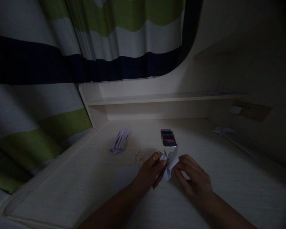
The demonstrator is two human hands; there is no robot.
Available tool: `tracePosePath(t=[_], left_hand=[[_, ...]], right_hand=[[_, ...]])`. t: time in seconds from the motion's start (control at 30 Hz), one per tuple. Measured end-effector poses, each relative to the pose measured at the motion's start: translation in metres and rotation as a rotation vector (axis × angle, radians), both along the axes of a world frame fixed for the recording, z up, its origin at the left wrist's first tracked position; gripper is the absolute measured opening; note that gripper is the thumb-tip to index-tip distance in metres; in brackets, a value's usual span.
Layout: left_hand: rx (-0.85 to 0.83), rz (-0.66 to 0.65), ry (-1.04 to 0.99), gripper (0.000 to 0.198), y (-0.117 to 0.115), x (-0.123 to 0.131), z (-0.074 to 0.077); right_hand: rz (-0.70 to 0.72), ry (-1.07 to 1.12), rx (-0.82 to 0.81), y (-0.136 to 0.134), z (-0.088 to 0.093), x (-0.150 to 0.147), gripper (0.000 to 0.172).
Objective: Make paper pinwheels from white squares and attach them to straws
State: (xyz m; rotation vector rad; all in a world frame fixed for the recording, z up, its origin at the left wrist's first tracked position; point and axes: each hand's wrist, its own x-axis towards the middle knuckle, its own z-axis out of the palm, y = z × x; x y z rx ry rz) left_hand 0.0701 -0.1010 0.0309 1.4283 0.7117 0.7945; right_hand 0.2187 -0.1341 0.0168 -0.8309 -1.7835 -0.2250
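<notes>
In the head view, the left hand (153, 168) has thumb and fingers clamped on one side of a folded white paper (173, 159), two pointed tips, apparently scissors (165, 153), jutting out beside it. The right hand (194, 176) pinches the opposite side, so the paper sits between both grips, neither clearly nearer, its long axis running near-to-far, above the table (240, 187), just nearer than the phone (168, 138).

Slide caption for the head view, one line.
Left hand and right hand hold white paper over a pale desk, phone and bundled pale strips beyond.
</notes>
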Motion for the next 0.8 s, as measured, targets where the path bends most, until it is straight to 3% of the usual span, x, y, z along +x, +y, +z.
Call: tracePosePath(t=[0.13, 0.23, 0.3, 0.43, 0.57, 0.8], left_hand=[[0.032, -0.006, 0.007, 0.024, 0.0, 0.0, 0.003], [0.059, -0.002, 0.024, 0.024, -0.001, 0.0, 0.006], [0.072, 0.02, 0.025, 0.024, -0.001, -0.001, 0.007], [0.083, 0.084, -0.006, 0.027, -0.001, -0.002, 0.007], [-0.018, 0.098, -0.078, 0.028, -0.001, -0.004, 0.01], [-0.155, 0.125, -0.153, 0.025, -0.003, -0.002, 0.015]], right_hand=[[0.095, 0.355, -0.357, 0.003, -0.001, -0.005, 0.009], [0.156, 0.517, -0.471, 0.003, -0.006, -0.007, 0.008], [0.136, 0.482, -0.42, 0.002, -0.006, -0.009, 0.008], [0.036, 0.148, -0.121, -0.004, -0.002, -0.009, 0.01], [-0.011, -0.087, 0.123, -0.004, -0.002, -0.006, 0.013], [-0.017, -0.196, 0.186, -0.005, -0.006, -0.002, 0.013]])
